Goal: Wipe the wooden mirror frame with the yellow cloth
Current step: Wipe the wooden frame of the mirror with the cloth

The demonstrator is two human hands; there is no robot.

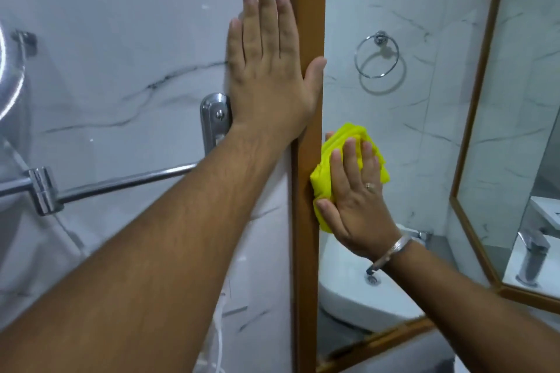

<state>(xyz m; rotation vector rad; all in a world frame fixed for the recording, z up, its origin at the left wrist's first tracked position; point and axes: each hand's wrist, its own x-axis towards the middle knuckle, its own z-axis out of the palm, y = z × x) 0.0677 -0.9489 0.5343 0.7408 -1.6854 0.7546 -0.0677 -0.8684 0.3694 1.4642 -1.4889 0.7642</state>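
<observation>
The wooden mirror frame (306, 251) runs as a brown vertical strip down the middle of the view, with a lower rail slanting off to the right. My left hand (269, 70) lies flat and open, palm on the marble wall, thumb across the frame's strip. My right hand (354, 206) presses a bunched yellow cloth (333, 157) against the mirror glass, right beside the inner edge of the frame and touching it. A ring and a metal bangle are on that hand and wrist.
A chrome towel rail (121, 183) with brackets crosses the marble wall at left. The mirror reflects a towel ring (377, 54), a white basin (357, 291), a tap and a second wooden-framed mirror (475, 118).
</observation>
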